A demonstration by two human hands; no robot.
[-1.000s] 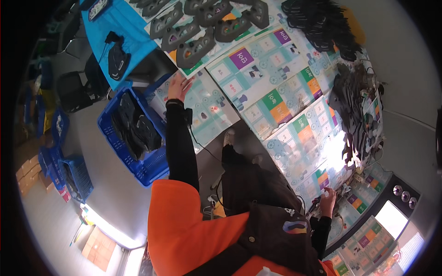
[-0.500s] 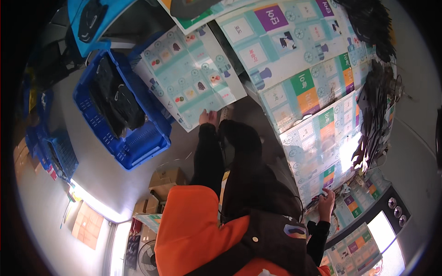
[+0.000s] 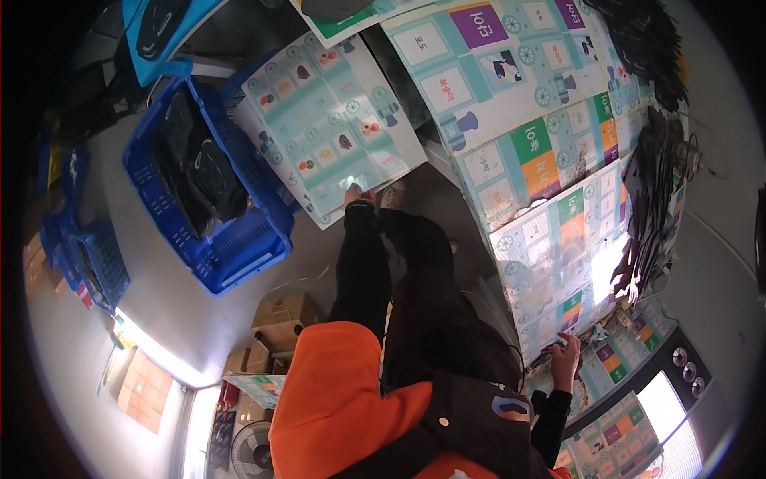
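Note:
My left hand [image 3: 359, 194] rests on the near edge of a pale printed board [image 3: 327, 128] with small pictures and wheel shapes. Its fingers are partly spread and I see nothing held in them. On the right, my right hand [image 3: 566, 357] is at the near end of a worktable covered with printed sheets [image 3: 550, 243]. Its fingers are curled in beside small dark items at the edge; what they hold, if anything, is too small to make out. Ragged stacks of thin black pieces [image 3: 648, 199], looking like gloves, lie along the table's right side.
Left of the board, a blue plastic basket [image 3: 275, 249] holds black bundles [image 3: 199, 164]. A blue surface [image 3: 191, 16] with a black piece is at the far left. Cardboard boxes [image 3: 283, 319] and a fan [image 3: 254, 451] stand lower left. A dark panel with round knobs [image 3: 679, 357] is lower right.
The view has shifted slightly, so the basket and boxes sit a little farther left. Both hands stay in nearly the same places, the right one turned slightly.

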